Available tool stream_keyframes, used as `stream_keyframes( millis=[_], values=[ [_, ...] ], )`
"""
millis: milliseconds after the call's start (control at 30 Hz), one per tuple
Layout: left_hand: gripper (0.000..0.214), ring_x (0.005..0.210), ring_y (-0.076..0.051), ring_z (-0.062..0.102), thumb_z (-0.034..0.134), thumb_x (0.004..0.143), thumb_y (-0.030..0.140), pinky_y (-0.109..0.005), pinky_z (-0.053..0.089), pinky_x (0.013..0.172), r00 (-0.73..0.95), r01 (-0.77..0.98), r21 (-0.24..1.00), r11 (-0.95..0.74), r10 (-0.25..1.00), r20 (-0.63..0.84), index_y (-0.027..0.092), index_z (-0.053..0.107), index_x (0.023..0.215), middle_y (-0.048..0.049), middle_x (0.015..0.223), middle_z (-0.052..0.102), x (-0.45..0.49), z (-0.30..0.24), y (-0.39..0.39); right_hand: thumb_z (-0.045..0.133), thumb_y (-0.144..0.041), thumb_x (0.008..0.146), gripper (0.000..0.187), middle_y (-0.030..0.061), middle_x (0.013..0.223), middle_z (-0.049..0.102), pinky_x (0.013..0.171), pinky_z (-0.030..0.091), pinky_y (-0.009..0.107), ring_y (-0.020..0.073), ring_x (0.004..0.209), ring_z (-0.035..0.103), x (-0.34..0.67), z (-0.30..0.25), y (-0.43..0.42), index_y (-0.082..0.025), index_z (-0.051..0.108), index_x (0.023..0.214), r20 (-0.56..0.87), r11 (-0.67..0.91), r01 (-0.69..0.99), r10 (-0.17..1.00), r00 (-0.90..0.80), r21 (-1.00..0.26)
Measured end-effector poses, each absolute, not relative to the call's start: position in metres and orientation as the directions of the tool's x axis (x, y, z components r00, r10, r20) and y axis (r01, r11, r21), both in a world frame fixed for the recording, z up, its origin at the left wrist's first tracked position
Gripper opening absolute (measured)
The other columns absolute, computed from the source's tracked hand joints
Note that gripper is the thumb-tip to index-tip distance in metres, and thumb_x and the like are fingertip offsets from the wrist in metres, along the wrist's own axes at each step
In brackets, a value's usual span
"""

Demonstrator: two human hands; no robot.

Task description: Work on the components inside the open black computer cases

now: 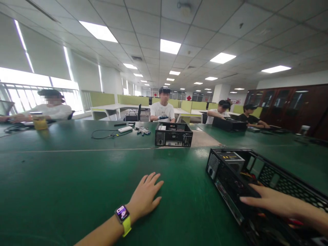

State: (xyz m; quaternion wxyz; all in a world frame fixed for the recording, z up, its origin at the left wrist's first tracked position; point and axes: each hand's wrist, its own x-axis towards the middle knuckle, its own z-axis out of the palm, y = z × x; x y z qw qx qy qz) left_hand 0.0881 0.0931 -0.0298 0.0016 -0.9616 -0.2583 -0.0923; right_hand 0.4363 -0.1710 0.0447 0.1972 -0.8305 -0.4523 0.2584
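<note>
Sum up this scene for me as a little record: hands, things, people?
Left hand: palm down at the green table, holding nothing visible
Left wrist: watch, yellow-green strap
Right hand: at the open computer case; grip unclear
Farther off: second case, white rectangular item
People: four co-workers around the table

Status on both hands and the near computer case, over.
Left hand open over green table. Right hand at near case, grip unclear. Case open-topped, power supply visible; right forearm hides part inside.
</note>
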Motion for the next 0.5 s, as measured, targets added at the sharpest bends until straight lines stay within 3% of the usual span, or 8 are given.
stream_keyframes(
  millis=[67,133,267,333,500],
  values=[
    [0.054,0.139,-0.032,0.033,0.056,0.081,0.034,-0.055,0.028,0.114,0.855,0.485,0.033,-0.874,0.481,0.193,0.023,0.051,0.134,-0.0123,0.147,0.044,0.082,-0.021,0.09,0.047,-0.057,0.083,0.049,0.0143,0.104,0.07,0.063,0.055,0.037,0.0285,0.076,0.07,0.423,0.039,-0.165,-0.016,0.062,0.106,-0.263,-0.531,0.612,0.839,0.476,-0.585],
    [0.051,0.136,-0.031,0.037,0.055,0.083,0.034,-0.054,0.03,0.113,0.861,0.464,0.033,-0.885,0.459,0.219,0.023,0.052,0.133,-0.0113,0.144,0.048,0.078,-0.013,0.086,0.041,-0.048,0.086,0.042,0.0158,0.09,0.07,0.05,0.049,0.035,0.0263,0.059,0.067,0.412,0.036,-0.157,-0.013,0.058,0.102,-0.246,-0.6,0.623,0.79,0.562,-0.502],
    [0.047,0.13,-0.029,0.043,0.055,0.085,0.035,-0.051,0.034,0.111,0.875,0.41,0.044,-0.911,0.406,0.262,0.023,0.052,0.131,-0.0096,0.136,0.054,0.079,0.0,0.076,0.05,-0.032,0.084,0.026,0.0197,0.101,0.068,0.076,0.05,0.04,0.0317,0.09,0.067,0.403,0.035,-0.153,-0.012,0.057,0.098,0.01,-0.588,0.794,0.803,0.596,-0.158],
    [0.048,0.127,-0.028,0.045,0.055,0.086,0.036,-0.049,0.036,0.109,0.888,0.373,0.051,-0.927,0.372,0.269,0.023,0.051,0.131,-0.0091,0.134,0.055,0.085,0.007,0.07,0.051,-0.026,0.082,0.022,0.0206,0.102,0.067,0.084,0.047,0.041,0.0337,0.098,0.064,0.397,0.036,-0.156,-0.011,0.057,0.096,0.038,-0.562,0.826,0.825,0.564,-0.04],
    [0.057,0.125,-0.029,0.045,0.057,0.086,0.043,-0.048,0.038,0.106,0.918,0.254,0.033,-0.967,0.252,0.305,0.025,0.043,0.138,-0.0095,0.139,0.05,0.104,0.028,0.051,0.05,-0.021,0.082,0.026,0.0176,0.101,0.066,0.084,0.045,0.04,0.0317,0.098,0.063,0.365,0.039,-0.164,-0.011,0.056,0.105,0.007,-0.451,0.89,0.892,0.452,-0.068]
  ],
)
